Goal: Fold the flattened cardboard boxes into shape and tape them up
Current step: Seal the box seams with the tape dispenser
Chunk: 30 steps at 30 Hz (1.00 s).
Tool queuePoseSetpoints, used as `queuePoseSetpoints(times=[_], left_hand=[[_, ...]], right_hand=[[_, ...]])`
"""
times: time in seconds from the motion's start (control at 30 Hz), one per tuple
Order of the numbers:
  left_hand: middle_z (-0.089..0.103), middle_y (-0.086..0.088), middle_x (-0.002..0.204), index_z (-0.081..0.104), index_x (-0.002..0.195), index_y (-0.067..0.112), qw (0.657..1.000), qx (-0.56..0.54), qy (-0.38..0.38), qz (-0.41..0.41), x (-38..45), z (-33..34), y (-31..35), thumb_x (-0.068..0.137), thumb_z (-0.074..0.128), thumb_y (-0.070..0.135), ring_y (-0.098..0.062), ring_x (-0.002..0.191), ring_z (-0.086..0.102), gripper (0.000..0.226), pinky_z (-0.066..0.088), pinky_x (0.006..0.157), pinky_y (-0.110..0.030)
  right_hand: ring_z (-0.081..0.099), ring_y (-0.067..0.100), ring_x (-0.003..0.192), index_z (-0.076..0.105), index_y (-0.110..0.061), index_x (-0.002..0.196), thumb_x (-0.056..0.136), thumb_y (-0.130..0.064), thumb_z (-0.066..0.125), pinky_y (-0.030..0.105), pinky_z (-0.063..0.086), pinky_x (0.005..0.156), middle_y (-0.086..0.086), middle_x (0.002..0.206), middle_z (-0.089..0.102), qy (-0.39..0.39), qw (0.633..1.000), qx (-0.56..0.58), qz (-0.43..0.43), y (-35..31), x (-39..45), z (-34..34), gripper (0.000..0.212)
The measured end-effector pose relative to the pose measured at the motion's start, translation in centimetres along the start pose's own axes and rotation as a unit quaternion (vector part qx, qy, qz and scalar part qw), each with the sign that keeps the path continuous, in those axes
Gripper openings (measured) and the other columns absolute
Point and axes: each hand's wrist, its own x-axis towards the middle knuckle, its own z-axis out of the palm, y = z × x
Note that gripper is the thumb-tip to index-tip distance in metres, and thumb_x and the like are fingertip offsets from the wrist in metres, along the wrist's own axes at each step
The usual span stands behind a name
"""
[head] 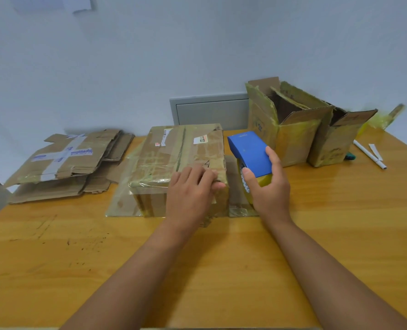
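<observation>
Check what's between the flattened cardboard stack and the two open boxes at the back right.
In the head view, the taped box under the left hand, then the blue tape dispenser gripped by the right hand.

Both forearms bare — no sleeves, rings, watch.

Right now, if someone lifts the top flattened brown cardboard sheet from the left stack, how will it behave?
The top flattened brown cardboard sheet probably flexes at its creases; its loose flaps may droop. It looks light. The worn, torn edges suggest it could tear further.
</observation>
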Motion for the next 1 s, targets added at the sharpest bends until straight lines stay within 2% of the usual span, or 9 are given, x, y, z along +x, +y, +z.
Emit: queuePoseSetpoints(times=[0.1,0.23,0.37,0.53,0.7,0.83,1.0], left_hand=[[0.067,-0.002,0.099,0.072,0.097,0.014,1.0,0.004,0.03,0.0,-0.6,0.9,0.3,0.095,0.054,0.046,-0.023,0.089,0.058,0.036,0.039,0.073,-0.035],[0.064,-0.002,0.103,0.067,0.105,0.016,0.999,-0.018,0.032,0.03,-0.9,1.1,-0.7,0.096,0.053,0.048,-0.021,0.094,0.054,0.036,0.037,0.075,-0.034],[0.065,-0.004,0.096,0.069,0.097,0.013,0.999,0.025,0.023,0.016,-0.4,1.1,0.1,0.096,0.058,0.042,-0.024,0.087,0.055,0.031,0.037,0.072,-0.034],[0.061,0.0,0.096,0.068,0.1,0.015,1.0,-0.028,-0.007,-0.005,-0.6,0.4,-0.2,0.091,0.06,0.053,-0.019,0.088,0.052,0.039,0.033,0.074,-0.029],[0.059,-0.001,0.088,0.066,0.09,0.014,0.999,-0.025,-0.007,-0.027,0.1,0.5,0.5,0.091,0.06,0.053,-0.022,0.082,0.053,0.039,0.034,0.07,-0.032],[0.056,0.001,0.088,0.063,0.088,0.017,0.998,-0.035,0.007,-0.048,-0.1,0.4,0.6,0.085,0.064,0.052,-0.017,0.084,0.046,0.035,0.027,0.072,-0.028],[0.058,0.0,0.088,0.062,0.084,0.015,0.994,-0.014,-0.045,-0.1,0.5,0.0,2.4,0.08,0.067,0.045,-0.022,0.083,0.051,0.03,0.034,0.073,-0.034]], right_hand=[[0.041,-0.002,0.13,0.042,-0.021,0.15,0.085,-0.045,0.065,0.034,0.041,0.112,-0.018,0.139,0.044,-0.007,1.0,-0.002,0.0,0.0,-0.1,-0.2,0.073],[0.04,-0.002,0.13,0.041,-0.024,0.15,0.085,-0.047,0.064,0.035,0.04,0.112,-0.019,0.139,0.043,-0.012,1.0,-0.002,0.008,0.0,-0.1,-0.4,0.073],[0.04,-0.002,0.13,0.042,-0.022,0.15,0.085,-0.045,0.065,0.032,0.039,0.112,-0.018,0.139,0.044,-0.01,1.0,-0.006,0.005,0.0,-0.1,-0.3,0.073],[0.038,-0.006,0.129,0.041,-0.025,0.15,0.085,-0.048,0.064,0.025,0.037,0.109,-0.02,0.139,0.043,-0.01,1.0,-0.008,0.006,0.0,-0.2,-0.4,0.073],[0.04,-0.003,0.13,0.041,-0.023,0.15,0.085,-0.046,0.065,0.027,0.038,0.109,-0.019,0.14,0.043,-0.012,1.0,-0.01,0.0,0.0,-0.2,-0.4,0.073],[0.041,-0.001,0.131,0.041,-0.023,0.15,0.085,-0.045,0.065,0.031,0.04,0.111,-0.018,0.14,0.043,-0.011,1.0,-0.011,0.002,-0.1,-0.1,-0.4,0.072],[0.043,0.005,0.133,0.041,-0.022,0.15,0.086,-0.045,0.065,0.037,0.042,0.111,-0.015,0.14,0.044,-0.013,1.0,-0.012,-0.005,-0.2,-0.3,-0.5,0.072]])
